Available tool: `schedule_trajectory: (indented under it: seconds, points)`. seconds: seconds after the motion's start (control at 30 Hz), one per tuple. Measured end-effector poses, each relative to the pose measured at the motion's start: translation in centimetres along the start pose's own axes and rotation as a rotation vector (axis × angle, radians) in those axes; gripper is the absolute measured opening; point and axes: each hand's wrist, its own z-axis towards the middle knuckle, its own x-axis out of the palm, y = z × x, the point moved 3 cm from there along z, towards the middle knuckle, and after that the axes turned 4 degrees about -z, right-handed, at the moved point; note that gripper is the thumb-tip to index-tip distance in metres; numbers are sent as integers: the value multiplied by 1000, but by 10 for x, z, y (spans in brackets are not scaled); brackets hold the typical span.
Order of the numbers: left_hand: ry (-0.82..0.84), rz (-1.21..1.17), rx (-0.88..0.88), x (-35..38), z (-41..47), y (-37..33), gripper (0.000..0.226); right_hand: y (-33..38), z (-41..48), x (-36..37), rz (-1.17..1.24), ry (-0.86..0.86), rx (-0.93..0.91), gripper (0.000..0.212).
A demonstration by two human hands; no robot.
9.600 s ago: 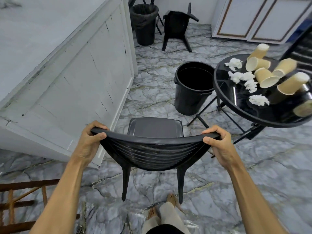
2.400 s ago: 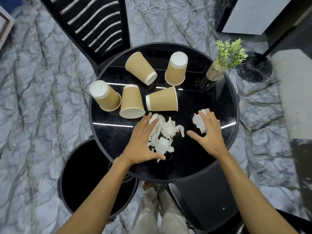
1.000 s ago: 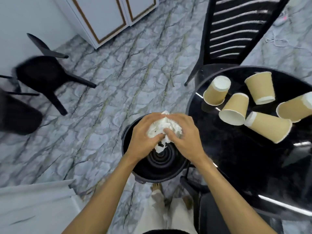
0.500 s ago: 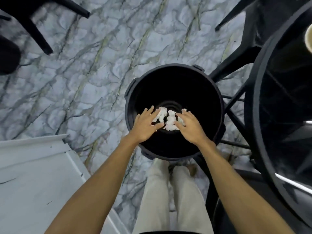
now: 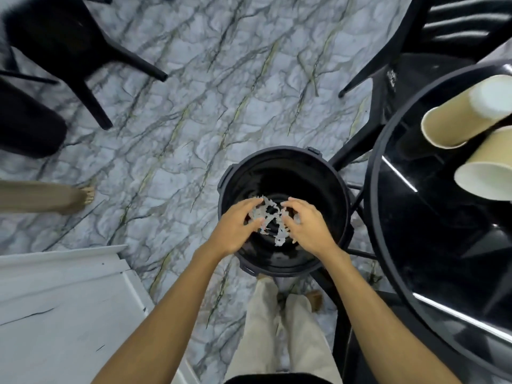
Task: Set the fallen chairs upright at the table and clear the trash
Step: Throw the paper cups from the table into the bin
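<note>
A person stands over a round black bin [image 5: 282, 148] on a marble floor, both hands low over its mouth, dropping shredded white tissue [image 5: 267, 217] into it. To do this step well, the hands should keep inside the line of the rim and spread fully, with a light shake so that no clinging scrap drifts onto the floor beside the bin. The left hand [image 5: 235, 231] hovers over the near-left part of the opening, palm down, fingers loosely bent and fanned toward the centre. The right hand [image 5: 310, 231] mirrors it over the near-right part, wrist turned slightly inward. Neither hand looks clenched: the fingers are slack, and the blurred tissue hangs between the fingertips over the bin's middle, apparently let go, though a scrap may cling to a fingertip. Just right of the bin stands a round black table [image 5: 371, 217] with tan paper cups [image 5: 454, 120] lying on their sides, trash not yet cleared. Well beyond the bin to the left, a black chair [image 5: 55, 42] lies tipped over.
</note>
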Motion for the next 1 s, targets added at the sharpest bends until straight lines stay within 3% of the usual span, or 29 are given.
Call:
schedule_trajectory:
  seconds: [0.2,0.37,0.7,1.0]
  points:
    - [-25,65,137,-31,-19,-77,50,47,-42,-65,5,-130,-91,35]
    - [22,119,281,-17,-22,-141,48,45,-87,-113,19,-287,-80,34]
    - [222,204,516,78,-22,-251,47,-43,-194,-183,110,-565,128,34]
    - [246,248,596,133,-22,-301,47,-99,-243,-219,164,-749,220,34]
